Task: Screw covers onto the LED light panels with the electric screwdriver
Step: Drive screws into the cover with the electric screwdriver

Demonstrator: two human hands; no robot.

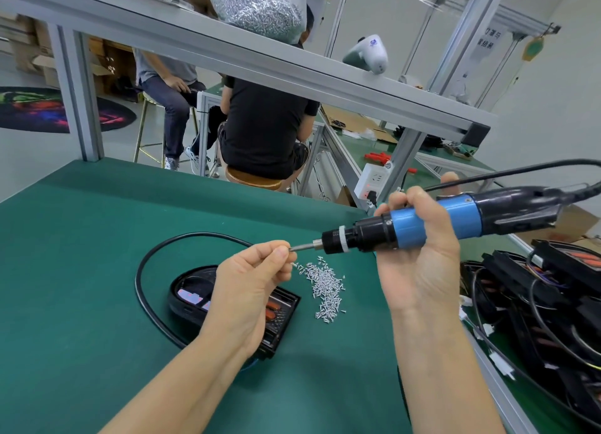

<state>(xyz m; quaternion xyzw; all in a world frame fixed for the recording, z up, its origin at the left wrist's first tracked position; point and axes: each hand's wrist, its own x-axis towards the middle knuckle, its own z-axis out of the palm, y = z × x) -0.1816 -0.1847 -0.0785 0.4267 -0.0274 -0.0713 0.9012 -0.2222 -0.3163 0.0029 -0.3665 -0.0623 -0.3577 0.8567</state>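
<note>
Two hands up over the green table (97,254): the right hand (419,258) has its grip wrapped round the blue-and-black electric screwdriver (406,225), held nearly level, while the left hand (253,280) pinches something tiny right at the bit tip (297,247), too small to make out. Just below lies a loose pile of silver screws (325,287), and beside it, partly under the left wrist, sits the black LED light panel (195,293) ringed by its black cable (146,264). More black panels (553,297) are heaped at the right edge.

The left hand (257,280) hides the middle of the light panel (192,295), and any screw pinched at the screwdriver bit (300,247) is too small to tell.
</note>
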